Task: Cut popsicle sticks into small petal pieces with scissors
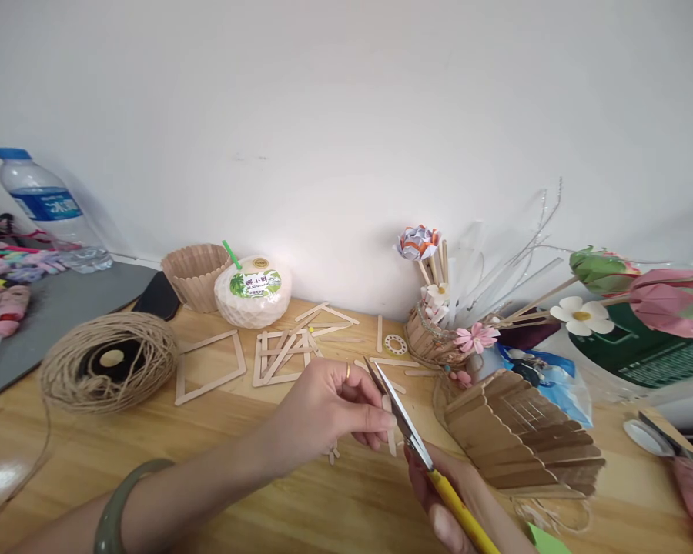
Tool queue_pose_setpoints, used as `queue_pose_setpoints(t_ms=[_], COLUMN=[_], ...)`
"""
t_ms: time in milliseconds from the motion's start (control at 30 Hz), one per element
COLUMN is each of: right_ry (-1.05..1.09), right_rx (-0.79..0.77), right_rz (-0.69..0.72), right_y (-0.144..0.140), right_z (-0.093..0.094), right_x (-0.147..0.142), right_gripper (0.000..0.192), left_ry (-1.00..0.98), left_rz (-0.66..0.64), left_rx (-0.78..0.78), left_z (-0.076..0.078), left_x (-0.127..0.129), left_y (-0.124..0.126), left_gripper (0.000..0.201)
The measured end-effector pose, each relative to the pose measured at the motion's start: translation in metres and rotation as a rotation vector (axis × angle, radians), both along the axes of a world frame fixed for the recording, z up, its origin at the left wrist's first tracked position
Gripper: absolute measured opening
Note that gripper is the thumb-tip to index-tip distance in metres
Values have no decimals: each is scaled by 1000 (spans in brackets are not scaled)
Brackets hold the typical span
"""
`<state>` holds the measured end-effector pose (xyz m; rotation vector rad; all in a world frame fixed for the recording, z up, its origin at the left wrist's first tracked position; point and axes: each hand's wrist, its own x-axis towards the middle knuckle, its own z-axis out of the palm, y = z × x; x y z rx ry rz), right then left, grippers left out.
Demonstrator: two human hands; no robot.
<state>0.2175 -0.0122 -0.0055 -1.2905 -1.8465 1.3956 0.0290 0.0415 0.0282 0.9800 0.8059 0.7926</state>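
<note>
My left hand comes in from the left, with a jade-green bangle on its wrist and a ring on one finger. Its thumb and fingers pinch a short wooden craft stick, which points downward. My right hand is closed around the yellow handles of a pair of scissors. The metal blades point up and away, slightly apart, right beside the craft stick. Whether they touch it I cannot tell. Small cut pieces of stick lie on the table under my left hand.
Behind my hands lie craft-stick frames and loose sticks. Twine, a stick basket, a wrapped coconut and a water bottle stand left. To the right are a flower-filled pot and a larger stick basket.
</note>
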Motion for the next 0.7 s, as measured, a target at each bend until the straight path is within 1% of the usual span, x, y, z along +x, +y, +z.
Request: queue_pose_setpoints(t_ms=[100,200,300,467,600,700], right_ry=[8,3,-35,-82,-158,-120], right_rx=[-24,-27,-4,-19,-35,-34], right_rz=[21,-8,-60,-36,-73,-41], right_y=[1,0,-1,-1,1,3], right_z=[4,5,4,0,-1,-2], right_x=[-1,-1,1,3,3,2], right_gripper=[61,62,61,61,64,64], left_ry=[42,67,80,129,135,143], left_rz=[-1,0,-4,-28,-46,-40], left_rx=[25,33,36,50,49,80], left_z=[2,2,1,-1,-2,-1], left_x=[-1,-3,-4,-7,-9,-11], left_y=[1,3,4,8,11,13], left_gripper=[12,10,11,15,11,7])
